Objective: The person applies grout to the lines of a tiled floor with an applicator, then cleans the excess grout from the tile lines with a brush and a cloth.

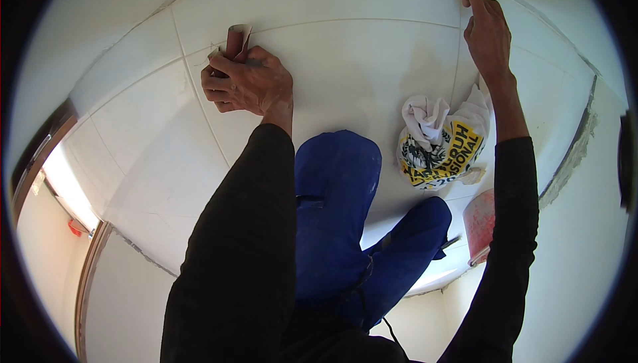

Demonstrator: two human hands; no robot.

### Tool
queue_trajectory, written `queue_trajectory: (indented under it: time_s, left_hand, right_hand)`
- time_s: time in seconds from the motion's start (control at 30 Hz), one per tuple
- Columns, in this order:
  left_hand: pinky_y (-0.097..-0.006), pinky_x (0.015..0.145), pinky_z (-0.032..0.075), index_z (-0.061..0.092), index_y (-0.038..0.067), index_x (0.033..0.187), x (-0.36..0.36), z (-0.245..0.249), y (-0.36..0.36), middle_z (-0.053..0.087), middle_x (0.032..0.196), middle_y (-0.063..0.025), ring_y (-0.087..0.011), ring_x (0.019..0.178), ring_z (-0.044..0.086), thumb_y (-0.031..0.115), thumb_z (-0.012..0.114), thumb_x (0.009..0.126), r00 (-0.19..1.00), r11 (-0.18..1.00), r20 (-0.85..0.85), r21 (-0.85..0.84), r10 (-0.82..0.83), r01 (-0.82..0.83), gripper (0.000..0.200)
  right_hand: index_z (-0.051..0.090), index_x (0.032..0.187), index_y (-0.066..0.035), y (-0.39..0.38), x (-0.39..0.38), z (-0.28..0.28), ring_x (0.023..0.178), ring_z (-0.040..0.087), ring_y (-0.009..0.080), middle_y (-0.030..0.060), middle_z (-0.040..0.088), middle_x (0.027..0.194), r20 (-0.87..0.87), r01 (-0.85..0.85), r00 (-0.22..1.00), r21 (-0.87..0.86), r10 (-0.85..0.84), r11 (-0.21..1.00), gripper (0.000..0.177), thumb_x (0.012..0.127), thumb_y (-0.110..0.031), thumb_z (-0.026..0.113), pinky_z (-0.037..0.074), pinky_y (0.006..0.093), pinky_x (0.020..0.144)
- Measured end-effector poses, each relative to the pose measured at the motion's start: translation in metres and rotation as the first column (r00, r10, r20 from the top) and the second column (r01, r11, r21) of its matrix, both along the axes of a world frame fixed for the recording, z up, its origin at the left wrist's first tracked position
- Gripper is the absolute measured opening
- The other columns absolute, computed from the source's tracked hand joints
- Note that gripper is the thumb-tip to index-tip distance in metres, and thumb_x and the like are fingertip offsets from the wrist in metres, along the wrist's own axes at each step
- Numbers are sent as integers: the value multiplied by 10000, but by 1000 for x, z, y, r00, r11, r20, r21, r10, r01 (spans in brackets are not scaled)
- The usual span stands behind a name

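My left hand (247,82) is closed round a rolled piece of reddish-brown sandpaper (236,42), whose pale backing shows at the curled edge. It rests on the white floor tiles (319,64), near a joint. At the upper right, my right hand (488,30) reaches to the floor's far edge by the wall. Its index finger is stretched out, the tip touching down near a tile joint, and the other fingers are bent; nothing shows in it. Between my right forearm and my knee lies a bunched white cloth (442,143) with yellow and black print.
A red bucket (480,223) stands beside my right forearm. My knees in blue trousers (339,197) are bent over the tiles. Rough grey mortar (575,143) runs along the right wall's base. On the left is a doorway with a brown frame (93,276).
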State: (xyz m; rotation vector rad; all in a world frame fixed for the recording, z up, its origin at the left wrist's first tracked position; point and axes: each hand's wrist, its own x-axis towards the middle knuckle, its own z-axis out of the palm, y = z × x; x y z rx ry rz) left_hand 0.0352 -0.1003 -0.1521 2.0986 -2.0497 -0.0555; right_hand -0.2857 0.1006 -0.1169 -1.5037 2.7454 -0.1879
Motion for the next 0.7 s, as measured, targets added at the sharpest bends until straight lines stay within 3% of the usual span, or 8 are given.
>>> queue_trajectory:
  time_s: [0.23,0.37,0.57,0.7]
  left_hand:
    - [-575,1069,295,423,69,1359,-2,3,0,328,1434,-203,-393,1345,324,314,622,870,1000,999,11,34,29,-30,582]
    - [-577,1066,294,423,71,1352,1,-3,0,327,1437,-202,-393,1343,326,306,630,866,1000,1000,5,-26,-9,9,578]
    - [-576,1061,295,425,73,1348,-1,0,0,331,1428,-199,-391,1339,327,301,631,865,1000,1000,23,8,9,-10,572]
    - [-578,1060,300,425,72,1344,-1,2,0,331,1427,-199,-391,1340,328,296,630,870,1000,1000,15,18,8,-8,563]
  right_hand:
    - [599,1450,-162,8,1,-5,1104,697,271,27,713,1120,17,27,1000,-36,-26,999,657,874,153,612,612,441,923]
    - [599,1451,-165,10,1,-4,1085,697,273,30,705,1106,59,53,997,-62,-49,997,662,875,160,602,608,445,918]
    - [595,1457,-162,6,2,-1,1056,697,278,40,698,1099,34,13,999,-64,-10,998,684,862,174,600,606,444,899]
    - [610,1443,-149,14,3,2,1087,697,281,57,682,1073,109,27,994,-100,-16,995,709,836,215,573,602,440,908]
